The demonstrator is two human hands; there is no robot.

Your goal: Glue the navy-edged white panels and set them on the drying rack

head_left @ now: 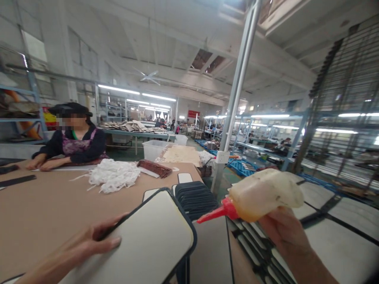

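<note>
My left hand (pixel 102 238) grips the left edge of a white panel (pixel 142 240) with rounded corners and a dark border, thumb on its face and fingers behind. A thin yellowish line runs along the panel's right edge. In my right hand (pixel 286 228) is a squeeze bottle (pixel 266 193), tilted on its side, with amber liquid inside and a red nozzle pointing left. The nozzle's tip is close to the panel's right edge; whether it touches, I cannot tell. Beyond the panel lies a stack of dark-edged pieces (pixel 194 199).
White strips (pixel 114 175) lie heaped on the brown table (pixel 44 213), beside a brown bundle (pixel 155 169). A co-worker (pixel 77 138) sits at the far left. A metal post (pixel 233 102) rises beyond the table. White panels (pixel 343 240) fill a rack at right.
</note>
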